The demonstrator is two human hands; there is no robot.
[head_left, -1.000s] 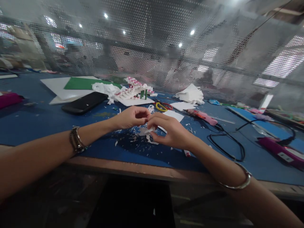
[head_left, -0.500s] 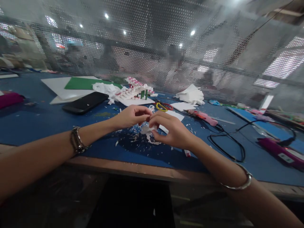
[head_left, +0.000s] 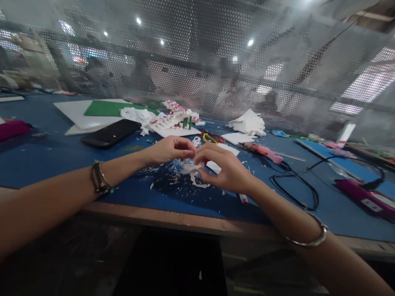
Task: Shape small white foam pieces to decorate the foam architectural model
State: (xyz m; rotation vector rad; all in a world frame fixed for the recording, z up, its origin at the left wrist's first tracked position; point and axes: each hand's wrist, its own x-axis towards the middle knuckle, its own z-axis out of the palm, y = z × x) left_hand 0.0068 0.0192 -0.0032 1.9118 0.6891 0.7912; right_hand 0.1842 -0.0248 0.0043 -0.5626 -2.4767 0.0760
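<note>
Over the middle of the blue table, my left hand (head_left: pixel 171 149) is closed in a pinch, its fingertips meeting those of my right hand (head_left: pixel 225 167). Between the right thumb and fingers sits a thin, crumpled piece of white paper (head_left: pixel 190 168) that hangs toward the left. What the left fingertips pinch is too small or hidden to make out. White paper scraps (head_left: pixel 173 174) lie scattered under both hands. Just beyond the fingers rest scissors with yellow and red handles (head_left: pixel 212 138) and a white paper sheet (head_left: pixel 230 149).
A black phone (head_left: pixel 111 133) lies left, near a green sheet (head_left: pixel 103 108). Behind the hands stands a white and pink paper model (head_left: pixel 177 117). A pink glue gun (head_left: pixel 265 153) with a black cord and a magenta power strip (head_left: pixel 364 198) lie right. A perforated metal screen (head_left: pixel 191 49) borders the back.
My left hand has shifted slightly, and its wrist has turned a little. The right hand stays nearly in place, with the white paper still in it.
</note>
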